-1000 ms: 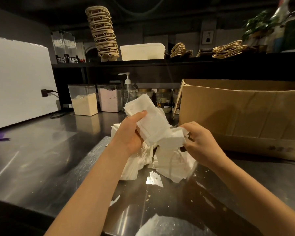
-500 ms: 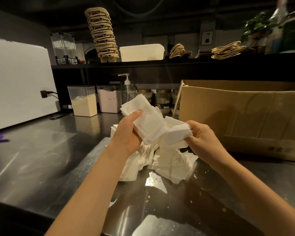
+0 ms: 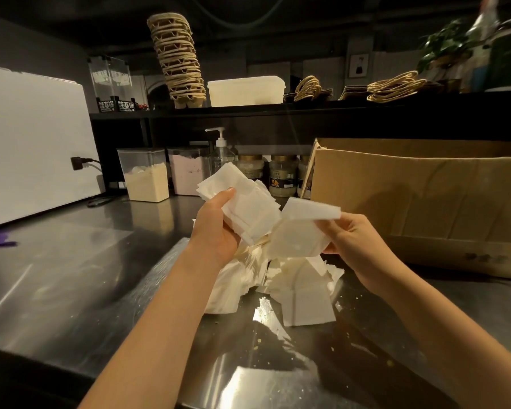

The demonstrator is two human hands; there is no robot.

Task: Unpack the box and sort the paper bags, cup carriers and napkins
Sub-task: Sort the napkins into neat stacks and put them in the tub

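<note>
**Now gripping napkins in both hands above the desk**

Right in front of me, I am holding my left hand (image 3: 216, 228) up over the desk (image 3: 71, 276), thumb and fingers curling round a fanned bundle of white napkins (image 3: 248, 208). My right hand (image 3: 357, 246) is pinching a second, thicker stack of napkins (image 3: 304, 228) just to the right of the first, the two meeting between my hands. Below them, a loose pile of napkins (image 3: 301, 290) is lying spread on the steel desk, some flat, some leaning on each other. A big cardboard box (image 3: 425, 202) is standing open on the desk to the right, just beyond my right hand.

On the far shelf (image 3: 248, 110), a tall stack of cup carriers (image 3: 179, 60) is leaning slightly at the left. A white tub (image 3: 245, 90) is sitting beside it, and flat paper bags (image 3: 396, 87) with twisted handles are lying farther right. Under the shelf, two clear containers of powder (image 3: 145, 178), a pump bottle (image 3: 220, 154) and some jars (image 3: 282, 178) are lining the far edge of the desk.
</note>
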